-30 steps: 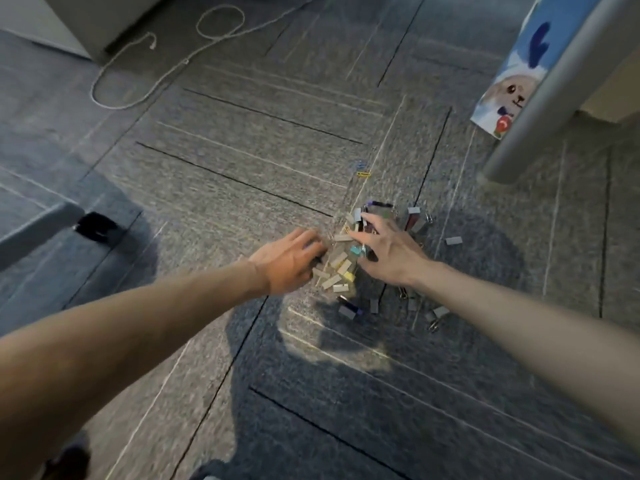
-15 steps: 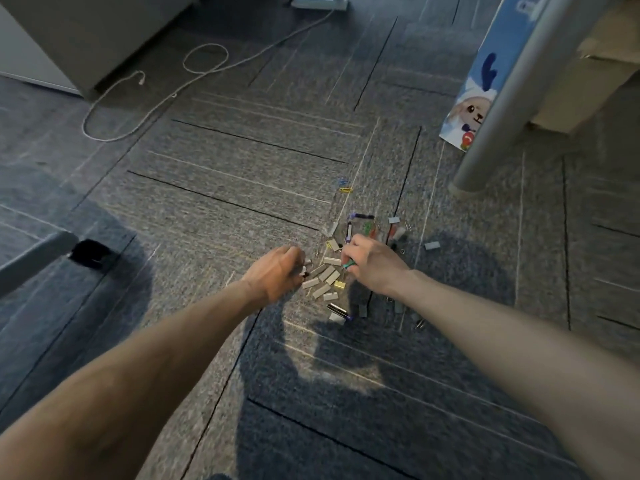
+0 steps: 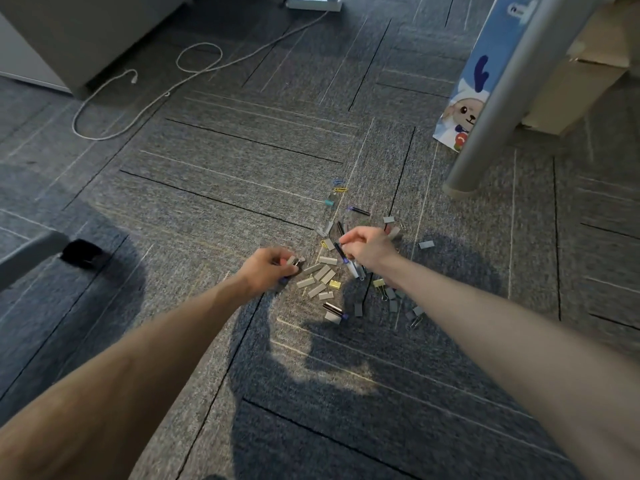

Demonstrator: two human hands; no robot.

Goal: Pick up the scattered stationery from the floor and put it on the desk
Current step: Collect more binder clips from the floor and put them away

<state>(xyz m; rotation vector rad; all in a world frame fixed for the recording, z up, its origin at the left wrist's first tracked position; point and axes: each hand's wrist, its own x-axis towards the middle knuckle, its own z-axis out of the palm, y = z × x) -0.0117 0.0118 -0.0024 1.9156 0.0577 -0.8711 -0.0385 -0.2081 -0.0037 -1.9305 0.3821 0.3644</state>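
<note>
Both hands, spread over the pile a second ago, have curled and drawn slightly apart. The left hand [image 3: 273, 270] grips a few grey staple strips [image 3: 293, 261] low over the carpet [image 3: 207, 188]. The right hand [image 3: 369, 247] has its fingers bent and pinches a dark pen-like stick [image 3: 340, 252]; whether it is off the floor I cannot tell. Most of the stationery lies between and near the hands: more strips, yellow binder clips [image 3: 379, 283], and paper clips [image 3: 339, 187] farther off. Gathering looks barely begun, and of the desk only a grey leg [image 3: 485, 133] shows.
</note>
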